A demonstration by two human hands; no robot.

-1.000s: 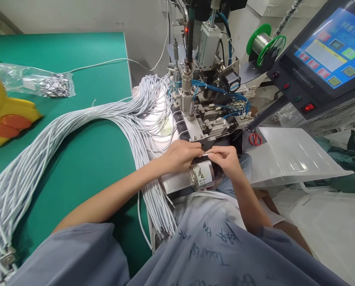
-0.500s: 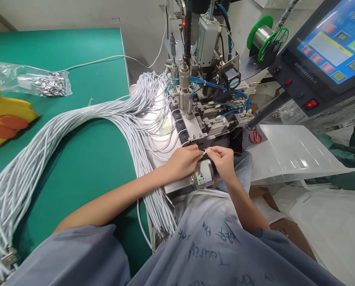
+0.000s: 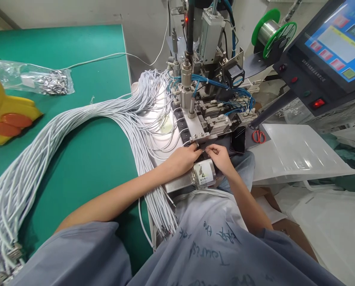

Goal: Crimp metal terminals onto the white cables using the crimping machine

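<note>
My left hand (image 3: 183,159) is closed at the front edge of the machine (image 3: 198,129), its thumb and fingertips pinched beside a white cable. Just to its right, my right hand (image 3: 221,157) is also closed in a pinch, fingertips almost touching the left ones. Something tiny sits between the two sets of fingertips, too small to make out. Right below the hands lies a clear packet with a white label (image 3: 204,173). A large bundle of white cables (image 3: 102,107) runs from the machine's left side across the green table, with loose ends hanging beside my left forearm.
On the green table (image 3: 84,159) lie a bag of metal parts (image 3: 53,82) and a yellow toy-like object (image 3: 7,115). Right of the machine are a black phone (image 3: 238,140), red scissors (image 3: 258,136), a wire spool (image 3: 269,32) and a touchscreen (image 3: 338,39).
The white cable end with a red tip that showed between my fingertips is no longer visible there. My right fingertips have drawn slightly lower. The view has shifted a little.
</note>
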